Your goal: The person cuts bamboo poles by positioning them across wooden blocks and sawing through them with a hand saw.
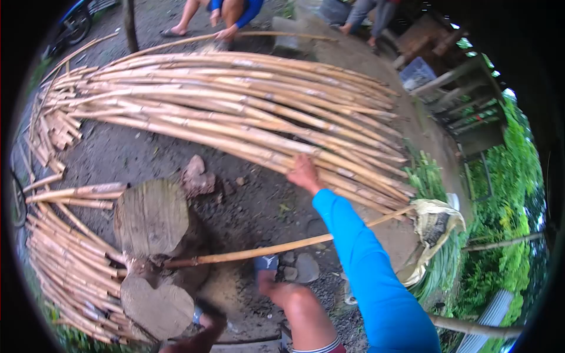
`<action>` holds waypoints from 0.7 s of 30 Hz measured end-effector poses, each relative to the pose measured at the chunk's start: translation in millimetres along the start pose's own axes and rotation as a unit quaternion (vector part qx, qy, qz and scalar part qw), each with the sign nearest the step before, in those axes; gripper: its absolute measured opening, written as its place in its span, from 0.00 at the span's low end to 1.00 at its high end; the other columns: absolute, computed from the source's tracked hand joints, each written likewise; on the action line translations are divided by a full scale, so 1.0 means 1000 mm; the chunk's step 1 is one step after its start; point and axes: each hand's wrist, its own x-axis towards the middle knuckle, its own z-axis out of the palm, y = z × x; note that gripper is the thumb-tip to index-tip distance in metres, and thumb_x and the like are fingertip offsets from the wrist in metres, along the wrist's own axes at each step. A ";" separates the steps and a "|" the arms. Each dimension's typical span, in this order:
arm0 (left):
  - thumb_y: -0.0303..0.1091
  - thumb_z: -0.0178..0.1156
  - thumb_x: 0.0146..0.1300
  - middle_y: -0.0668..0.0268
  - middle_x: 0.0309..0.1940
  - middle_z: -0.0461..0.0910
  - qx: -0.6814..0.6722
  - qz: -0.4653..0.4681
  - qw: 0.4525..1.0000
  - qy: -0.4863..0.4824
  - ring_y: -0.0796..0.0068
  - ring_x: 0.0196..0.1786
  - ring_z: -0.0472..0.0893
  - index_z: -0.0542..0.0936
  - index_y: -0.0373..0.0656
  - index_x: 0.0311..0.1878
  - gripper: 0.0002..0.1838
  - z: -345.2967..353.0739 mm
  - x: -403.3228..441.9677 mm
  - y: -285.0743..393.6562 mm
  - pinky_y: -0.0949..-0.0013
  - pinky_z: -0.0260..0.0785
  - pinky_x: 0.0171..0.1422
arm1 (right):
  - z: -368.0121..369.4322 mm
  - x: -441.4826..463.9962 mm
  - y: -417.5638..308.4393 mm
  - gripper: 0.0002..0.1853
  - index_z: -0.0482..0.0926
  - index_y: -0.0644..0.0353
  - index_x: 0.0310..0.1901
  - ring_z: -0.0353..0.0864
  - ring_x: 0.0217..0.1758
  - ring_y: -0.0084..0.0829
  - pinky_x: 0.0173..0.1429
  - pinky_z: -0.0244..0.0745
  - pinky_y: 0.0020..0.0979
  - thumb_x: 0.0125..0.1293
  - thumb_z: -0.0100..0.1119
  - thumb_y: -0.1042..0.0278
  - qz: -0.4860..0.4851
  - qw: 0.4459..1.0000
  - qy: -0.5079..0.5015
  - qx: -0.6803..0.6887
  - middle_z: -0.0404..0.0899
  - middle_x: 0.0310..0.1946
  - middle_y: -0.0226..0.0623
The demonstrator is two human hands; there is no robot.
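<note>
My right hand (304, 173), at the end of a blue sleeve, is on the near edge of a wide layer of long tan poles (235, 126). Its fingers are bent around or against one pole; which one is unclear. Under the blue sleeve a single pole (253, 253) runs from the tree stump (154, 217) toward a pale sack (432, 229). At the bottom, a dark, blurred forearm or limb (203, 335) shows beside the lower cut stump (158, 309); my left hand cannot be made out there.
More poles (70, 259) are stacked at the left. A reddish rock (198, 175) lies beside the stump. At the top, a co-worker's hands (226, 34) touch a long pole; another person's legs (374, 20) stand farther right. Green leaves (453, 276) lie by the sack.
</note>
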 end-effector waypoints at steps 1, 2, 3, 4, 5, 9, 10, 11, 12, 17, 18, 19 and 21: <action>0.39 0.52 0.69 0.71 0.21 0.63 -0.001 0.006 1.000 0.010 0.81 0.17 0.63 0.66 0.49 0.41 0.07 -0.003 0.000 0.003 0.76 0.59 0.19 | 0.012 0.016 0.012 0.36 0.71 0.69 0.62 0.66 0.70 0.56 0.73 0.63 0.47 0.61 0.58 0.46 -0.004 0.999 -0.051 0.001 0.67 0.66 0.58; 0.39 0.52 0.69 0.71 0.21 0.63 -0.001 0.011 1.000 0.017 0.81 0.17 0.63 0.65 0.49 0.41 0.07 -0.008 0.000 0.006 0.76 0.59 0.19 | 0.014 0.022 0.010 0.41 0.66 0.71 0.68 0.60 0.75 0.55 0.78 0.54 0.45 0.64 0.54 0.42 0.013 0.997 -0.073 0.008 0.62 0.71 0.58; 0.39 0.52 0.69 0.71 0.21 0.63 -0.003 0.012 1.000 0.020 0.81 0.17 0.62 0.65 0.49 0.41 0.07 -0.017 0.001 0.008 0.77 0.59 0.19 | 0.011 0.029 0.012 0.44 0.61 0.71 0.71 0.54 0.78 0.54 0.81 0.49 0.44 0.66 0.50 0.38 0.020 0.987 -0.160 0.006 0.57 0.74 0.58; 0.39 0.52 0.69 0.72 0.21 0.63 -0.007 0.015 1.000 0.022 0.81 0.17 0.62 0.65 0.49 0.40 0.07 -0.024 0.001 0.012 0.77 0.59 0.19 | 0.019 0.030 0.011 0.44 0.61 0.71 0.71 0.55 0.78 0.54 0.80 0.51 0.45 0.67 0.50 0.38 0.032 0.983 -0.180 -0.001 0.57 0.74 0.57; 0.39 0.52 0.69 0.72 0.21 0.62 0.000 0.015 1.000 0.024 0.81 0.17 0.62 0.65 0.49 0.40 0.07 -0.028 0.001 0.013 0.77 0.59 0.19 | 0.016 0.027 0.002 0.44 0.61 0.70 0.71 0.56 0.77 0.54 0.79 0.52 0.46 0.66 0.50 0.37 0.032 0.981 -0.185 -0.046 0.57 0.74 0.55; 0.33 0.53 0.64 0.71 0.20 0.61 0.017 -0.029 0.997 0.065 0.80 0.16 0.62 0.63 0.48 0.40 0.08 -0.005 -0.002 0.023 0.76 0.59 0.16 | 0.037 0.022 0.002 0.40 0.61 0.62 0.69 0.63 0.70 0.59 0.69 0.61 0.59 0.64 0.59 0.42 0.006 0.994 -0.102 -0.034 0.64 0.68 0.51; 0.31 0.54 0.64 0.71 0.20 0.61 0.038 -0.053 0.995 0.071 0.80 0.16 0.63 0.63 0.48 0.41 0.09 -0.008 0.003 0.024 0.75 0.60 0.17 | 0.041 0.028 0.007 0.35 0.66 0.61 0.63 0.67 0.65 0.58 0.63 0.66 0.60 0.63 0.61 0.44 -0.014 0.995 -0.092 -0.045 0.69 0.62 0.51; 0.31 0.54 0.64 0.71 0.20 0.61 0.043 -0.052 0.994 0.080 0.80 0.16 0.63 0.63 0.48 0.41 0.09 -0.010 0.005 0.023 0.75 0.60 0.17 | 0.044 0.033 0.012 0.31 0.68 0.61 0.59 0.71 0.61 0.57 0.60 0.70 0.58 0.63 0.61 0.46 -0.029 0.993 -0.092 -0.069 0.71 0.58 0.50; 0.31 0.55 0.64 0.71 0.20 0.61 0.051 -0.040 0.996 0.065 0.80 0.16 0.63 0.64 0.48 0.42 0.10 -0.012 0.005 0.020 0.75 0.61 0.17 | 0.046 0.036 0.016 0.30 0.68 0.60 0.57 0.71 0.61 0.57 0.59 0.71 0.57 0.62 0.63 0.48 -0.033 0.993 -0.084 -0.072 0.71 0.57 0.50; 0.33 0.57 0.64 0.73 0.22 0.63 0.037 -0.028 0.997 0.057 0.82 0.18 0.64 0.64 0.49 0.46 0.12 -0.008 0.003 0.018 0.76 0.61 0.19 | 0.039 0.030 0.011 0.25 0.71 0.62 0.51 0.73 0.59 0.55 0.57 0.72 0.52 0.58 0.68 0.57 -0.071 0.991 -0.051 -0.103 0.73 0.56 0.53; 0.34 0.57 0.65 0.74 0.22 0.63 0.054 -0.039 0.997 0.050 0.82 0.19 0.64 0.64 0.49 0.46 0.12 -0.009 0.002 0.019 0.76 0.61 0.19 | 0.038 0.032 0.010 0.24 0.70 0.62 0.49 0.74 0.57 0.55 0.55 0.73 0.52 0.56 0.69 0.60 -0.086 0.990 -0.029 -0.104 0.74 0.53 0.53; 0.34 0.57 0.65 0.74 0.22 0.63 0.052 -0.040 0.996 0.054 0.82 0.19 0.64 0.64 0.49 0.46 0.12 -0.010 0.002 0.019 0.76 0.61 0.19 | 0.035 0.031 0.008 0.23 0.70 0.61 0.48 0.76 0.55 0.55 0.53 0.74 0.52 0.54 0.69 0.62 -0.100 0.989 -0.007 -0.106 0.76 0.51 0.53; 0.34 0.58 0.65 0.74 0.22 0.63 0.045 -0.049 0.997 0.045 0.83 0.19 0.64 0.65 0.49 0.47 0.13 -0.010 0.004 0.018 0.76 0.61 0.19 | 0.026 0.030 0.005 0.24 0.72 0.61 0.48 0.79 0.51 0.55 0.51 0.76 0.52 0.51 0.71 0.63 -0.103 0.988 -0.035 -0.108 0.78 0.46 0.52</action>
